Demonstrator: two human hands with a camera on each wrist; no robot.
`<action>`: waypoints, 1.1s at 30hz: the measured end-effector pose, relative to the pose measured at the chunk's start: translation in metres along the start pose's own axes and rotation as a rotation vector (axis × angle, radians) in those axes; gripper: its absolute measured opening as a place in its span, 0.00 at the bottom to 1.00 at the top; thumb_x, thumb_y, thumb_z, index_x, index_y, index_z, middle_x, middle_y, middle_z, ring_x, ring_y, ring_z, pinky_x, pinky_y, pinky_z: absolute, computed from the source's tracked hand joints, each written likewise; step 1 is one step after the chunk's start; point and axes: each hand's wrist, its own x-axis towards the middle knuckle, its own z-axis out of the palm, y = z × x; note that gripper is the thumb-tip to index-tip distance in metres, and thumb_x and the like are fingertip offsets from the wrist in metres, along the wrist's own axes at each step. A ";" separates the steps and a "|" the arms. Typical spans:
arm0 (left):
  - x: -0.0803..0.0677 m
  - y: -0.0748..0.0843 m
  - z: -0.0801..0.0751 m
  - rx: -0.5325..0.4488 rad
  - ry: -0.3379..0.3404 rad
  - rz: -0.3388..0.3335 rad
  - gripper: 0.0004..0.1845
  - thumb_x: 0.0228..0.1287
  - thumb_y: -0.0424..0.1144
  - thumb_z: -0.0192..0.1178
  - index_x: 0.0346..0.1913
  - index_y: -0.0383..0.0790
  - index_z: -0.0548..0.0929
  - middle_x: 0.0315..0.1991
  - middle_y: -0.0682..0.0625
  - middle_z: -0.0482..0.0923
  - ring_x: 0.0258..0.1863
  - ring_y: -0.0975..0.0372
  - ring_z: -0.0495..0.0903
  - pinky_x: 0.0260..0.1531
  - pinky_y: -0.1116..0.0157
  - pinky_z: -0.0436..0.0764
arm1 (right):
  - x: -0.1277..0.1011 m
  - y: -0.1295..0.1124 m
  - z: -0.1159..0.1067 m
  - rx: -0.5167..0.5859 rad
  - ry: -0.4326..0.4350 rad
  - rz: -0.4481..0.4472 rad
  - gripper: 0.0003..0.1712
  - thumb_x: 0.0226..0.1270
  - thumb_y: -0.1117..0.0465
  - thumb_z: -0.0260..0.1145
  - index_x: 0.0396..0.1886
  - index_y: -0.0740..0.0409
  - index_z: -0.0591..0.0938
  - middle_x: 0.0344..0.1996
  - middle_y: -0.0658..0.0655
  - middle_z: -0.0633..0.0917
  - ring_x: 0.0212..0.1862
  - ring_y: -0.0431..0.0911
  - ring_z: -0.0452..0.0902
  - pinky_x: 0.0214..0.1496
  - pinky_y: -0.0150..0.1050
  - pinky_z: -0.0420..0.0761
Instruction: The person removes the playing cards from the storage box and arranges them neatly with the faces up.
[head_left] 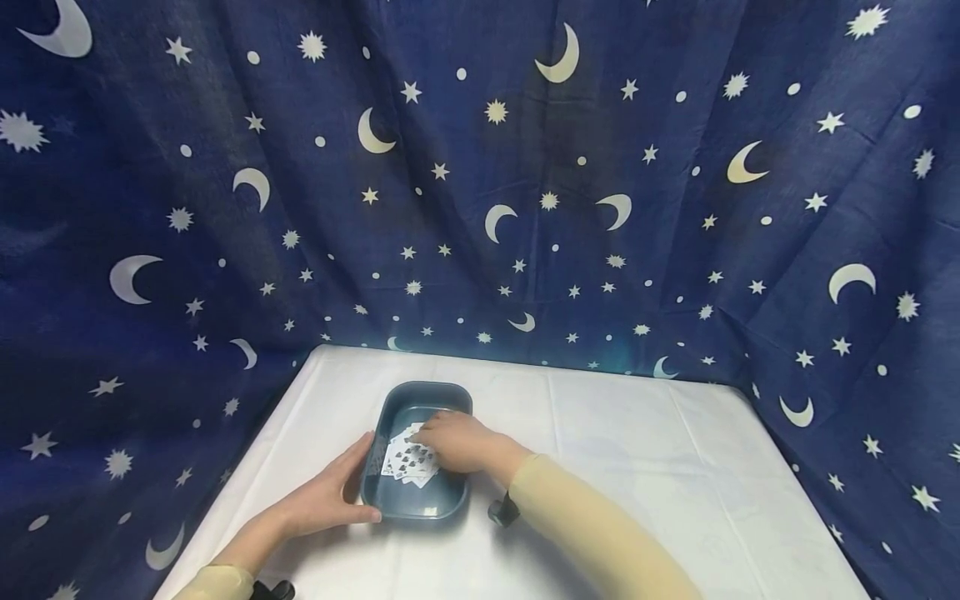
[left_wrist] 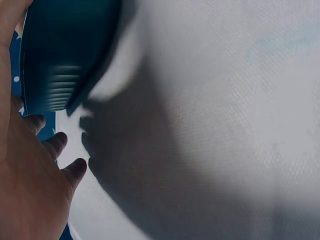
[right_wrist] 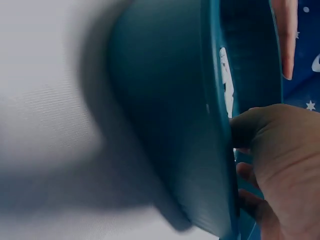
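A dark teal plastic tub [head_left: 417, 502] with rounded corners sits on the white-covered table. Inside lies a loose, fanned pile of playing cards [head_left: 408, 460]; several black pips show on the top ones. My left hand [head_left: 327, 493] is spread along the tub's left side, fingers at the rim and thumb by the near corner. Reaching over the right rim, my right hand [head_left: 456, 442] has its fingers down at the cards. In the right wrist view the rim hides its fingertips, and I cannot tell whether they pinch a card. A white strip of cards [right_wrist: 226, 82] shows past the rim there.
A white cloth [head_left: 622, 450] covers the table, which stretches away to the right of the tub. Behind and at both sides hangs a dark blue curtain [head_left: 465, 217] printed with moons and stars. Black wrist-mounted parts [head_left: 503, 511] sit beneath my right sleeve.
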 end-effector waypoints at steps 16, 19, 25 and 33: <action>0.000 0.000 -0.001 -0.015 -0.045 -0.084 0.65 0.54 0.61 0.75 0.84 0.47 0.42 0.83 0.39 0.41 0.79 0.39 0.44 0.72 0.34 0.50 | 0.012 -0.014 0.008 -0.065 -0.151 0.019 0.31 0.70 0.54 0.66 0.72 0.30 0.75 0.72 0.42 0.73 0.71 0.44 0.70 0.71 0.42 0.72; 0.000 -0.001 0.000 -0.021 -0.044 -0.085 0.65 0.54 0.61 0.75 0.84 0.48 0.43 0.83 0.41 0.42 0.80 0.40 0.45 0.73 0.35 0.51 | 0.012 -0.016 0.008 -0.086 -0.152 0.030 0.31 0.69 0.53 0.67 0.71 0.31 0.76 0.72 0.42 0.73 0.70 0.44 0.70 0.70 0.41 0.73; 0.000 -0.001 0.000 -0.021 -0.030 -0.044 0.64 0.55 0.59 0.75 0.84 0.45 0.43 0.82 0.39 0.44 0.79 0.39 0.47 0.73 0.35 0.52 | 0.011 -0.020 0.011 -0.102 -0.120 0.010 0.25 0.64 0.54 0.71 0.62 0.44 0.83 0.66 0.46 0.77 0.62 0.41 0.76 0.65 0.35 0.77; 0.000 -0.005 0.000 -0.030 -0.033 -0.051 0.64 0.55 0.59 0.75 0.84 0.48 0.43 0.83 0.40 0.44 0.79 0.41 0.46 0.73 0.35 0.51 | 0.011 -0.018 0.014 -0.028 -0.055 -0.021 0.22 0.60 0.56 0.76 0.55 0.45 0.86 0.56 0.47 0.80 0.49 0.37 0.79 0.55 0.30 0.80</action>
